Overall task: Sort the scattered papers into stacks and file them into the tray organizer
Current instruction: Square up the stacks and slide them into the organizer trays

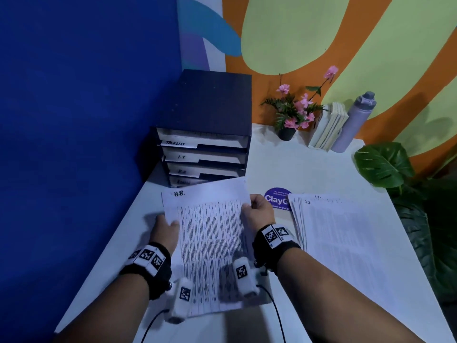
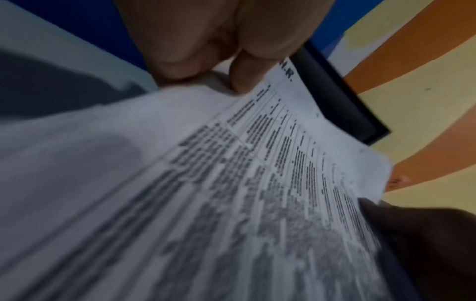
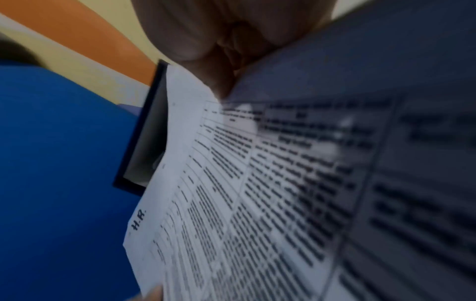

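I hold a stack of printed papers marked "H.R." (image 1: 210,233) above the white desk (image 1: 296,164), its far edge close to the dark tray organizer (image 1: 205,115). My left hand (image 1: 165,229) grips the stack's left edge, thumb on top (image 2: 242,75). My right hand (image 1: 257,209) grips the right edge, with the same H.R. sheet (image 3: 231,183) spreading below it in the right wrist view. The organizer has labelled trays, "TASKLIST" (image 1: 176,143) and "I.T" (image 1: 182,157) legible; the lowest labels are partly hidden by the stack. A second pile marked "I.T." (image 1: 346,238) lies fanned on the desk at right.
A purple round sticker (image 1: 277,198) sits between the two piles. At the back stand a potted pink-flower plant (image 1: 291,115), several books (image 1: 329,127) and a grey bottle (image 1: 353,122). Large green leaves (image 1: 385,164) overhang the desk's right edge. A blue wall (image 1: 74,120) borders the left.
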Motion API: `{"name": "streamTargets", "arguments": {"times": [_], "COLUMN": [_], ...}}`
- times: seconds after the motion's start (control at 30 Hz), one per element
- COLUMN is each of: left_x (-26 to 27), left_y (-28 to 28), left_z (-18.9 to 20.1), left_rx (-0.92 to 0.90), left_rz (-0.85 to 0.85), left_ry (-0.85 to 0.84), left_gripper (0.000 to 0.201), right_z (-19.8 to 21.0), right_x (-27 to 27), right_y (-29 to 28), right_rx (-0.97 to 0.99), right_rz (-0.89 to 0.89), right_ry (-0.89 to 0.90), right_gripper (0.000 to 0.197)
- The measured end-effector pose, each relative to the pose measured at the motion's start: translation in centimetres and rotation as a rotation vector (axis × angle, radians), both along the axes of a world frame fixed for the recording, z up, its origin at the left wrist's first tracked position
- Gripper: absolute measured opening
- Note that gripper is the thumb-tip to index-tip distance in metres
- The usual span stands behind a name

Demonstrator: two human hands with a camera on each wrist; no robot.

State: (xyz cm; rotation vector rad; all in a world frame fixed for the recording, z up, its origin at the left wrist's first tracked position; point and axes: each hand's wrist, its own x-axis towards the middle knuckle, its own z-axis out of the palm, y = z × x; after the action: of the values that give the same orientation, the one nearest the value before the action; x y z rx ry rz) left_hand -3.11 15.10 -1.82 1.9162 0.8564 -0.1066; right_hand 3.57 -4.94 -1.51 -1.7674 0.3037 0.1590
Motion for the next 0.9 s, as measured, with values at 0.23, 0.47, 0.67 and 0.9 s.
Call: {"name": "streamTargets", "arguments": {"times": [0.23, 0.47, 0.67, 0.9], "left_x": [-4.5, -3.7, 0.9, 8.7], "left_y": [3.8, 5.4, 5.0, 5.1], "left_z": [-4.1, -2.9, -1.1, -0.7], "left_rx": [-0.145, -0.219, -0.133, -0.163], "left_rz": [-0.109, -0.211, -0.223, -0.143], "left_ry": [0.116, 0.091, 0.076, 0.06], "left_gripper": [0.027, 0.029, 0.018, 0.021], "right_z": [-3.0, -1.9, -0.6, -2.2], "right_x": [4.7, 7.9, 7.6, 3.9], "right_y": [3.5, 3.8, 3.0, 1.9], "right_rx": [-0.009, -0.096, -0.191, -0.131], "right_rz": [-0.021, -0.006, 0.092, 0.278], "right_ry": [0.219, 0.265, 0.204, 0.326], "right_gripper": [0.019, 0.014, 0.015, 0.035]}}
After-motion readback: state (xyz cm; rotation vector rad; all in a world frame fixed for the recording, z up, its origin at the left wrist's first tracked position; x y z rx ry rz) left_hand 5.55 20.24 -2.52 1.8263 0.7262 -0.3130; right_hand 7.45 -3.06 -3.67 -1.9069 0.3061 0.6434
